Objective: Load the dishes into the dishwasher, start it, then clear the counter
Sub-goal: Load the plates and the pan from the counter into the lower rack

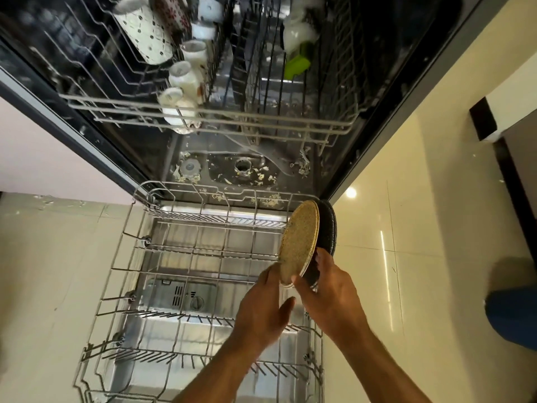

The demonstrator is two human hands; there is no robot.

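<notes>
Head view: right hand [325,289] grips two plates on edge, a tan plate [299,242] and a dark plate [327,228] behind it, thumb and fingers curled round their lower rims. Left hand [261,306] has straight fingers touching the tan one's face (steadying it, I'd guess). Both plates sit just above the fingertips, over the lower rack's [203,248] right side, upright probably so they'll slot between tines.

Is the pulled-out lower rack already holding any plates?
No, the lower rack has bare tines; both plates are in the hands at its right edge.
</notes>
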